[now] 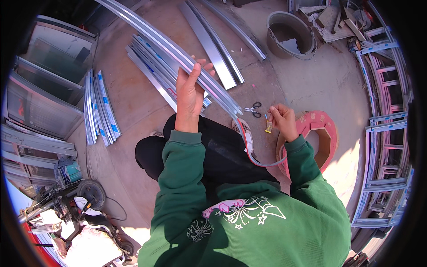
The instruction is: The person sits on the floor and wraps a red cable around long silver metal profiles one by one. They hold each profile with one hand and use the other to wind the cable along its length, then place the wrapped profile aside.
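My left hand [190, 91] is wrapped round a long silver metal profile [171, 51], which slants from the upper left down to the middle. At its lower end a thin red and grey strip [245, 143] hangs in a curve over my leg. The strip runs on to a red and brown cardboard reel [331, 129] on the ground at my right. Beside the reel, my right hand [283, 120] is closed in a pinch; whatever lies between the fingertips is too small to make out. Black-handled scissors [255, 109] and a small yellow object [268, 127] lie near it.
More metal profiles lie ahead [211, 44] and to the left [98, 109]. A dark bucket [290, 35] stands at the far right. Metal frames [388, 133] line the right side, glazed panels [49, 84] the left. A wheeled machine [84, 213] is at the lower left.
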Motion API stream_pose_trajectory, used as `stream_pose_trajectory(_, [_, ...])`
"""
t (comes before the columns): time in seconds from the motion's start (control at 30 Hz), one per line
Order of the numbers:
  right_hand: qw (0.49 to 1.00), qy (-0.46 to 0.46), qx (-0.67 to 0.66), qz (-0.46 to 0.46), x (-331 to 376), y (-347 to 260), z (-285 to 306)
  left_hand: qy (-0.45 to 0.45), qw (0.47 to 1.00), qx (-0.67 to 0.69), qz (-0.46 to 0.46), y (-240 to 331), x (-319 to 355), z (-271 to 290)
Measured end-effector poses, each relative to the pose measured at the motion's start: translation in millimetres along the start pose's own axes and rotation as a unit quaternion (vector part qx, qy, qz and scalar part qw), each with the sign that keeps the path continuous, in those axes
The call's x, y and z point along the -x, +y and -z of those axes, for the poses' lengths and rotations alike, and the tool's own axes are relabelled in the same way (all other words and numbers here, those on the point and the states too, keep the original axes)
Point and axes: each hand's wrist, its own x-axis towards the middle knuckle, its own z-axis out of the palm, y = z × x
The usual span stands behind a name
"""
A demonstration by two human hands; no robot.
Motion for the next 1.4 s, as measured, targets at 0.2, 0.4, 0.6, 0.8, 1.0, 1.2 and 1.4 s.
stream_pose_trajectory(0.2, [0.875, 0.024, 0.479, 0.067, -99, 150, -11, -0.099, 0.972, -0.205, 0.053, 88, -17, 14])
stream_pose_trajectory(0.4, [0.788, -0.058, 0.612, 0.038, -141, 213, -40, 0.039, 0.962, -0.267, 0.037, 88, -29, 48])
stream_pose_trajectory(0.6, [0.723, -0.113, 0.679, 0.063, -160, 233, -52, 0.092, 0.973, -0.208, 0.03, 93, -33, 65])
stream_pose_trajectory(0.8, [0.72, -0.134, 0.674, 0.098, -164, 249, -44, 0.137, 0.973, -0.184, 0.011, 99, -37, 68])
stream_pose_trajectory(1.0, [0.861, 0.036, 0.503, 0.064, -151, 200, -29, 0.178, 0.968, -0.177, -0.022, 101, -32, 71])
stream_pose_trajectory(1.2, [0.99, 0.127, -0.037, 0.058, -110, 33, -40, 0.208, 0.955, -0.195, -0.08, 93, -29, 70])
stream_pose_trajectory(1.4, [0.974, -0.167, -0.149, 0.034, -22, -81, -115, 0.21, 0.957, -0.157, -0.128, 82, -27, 71])
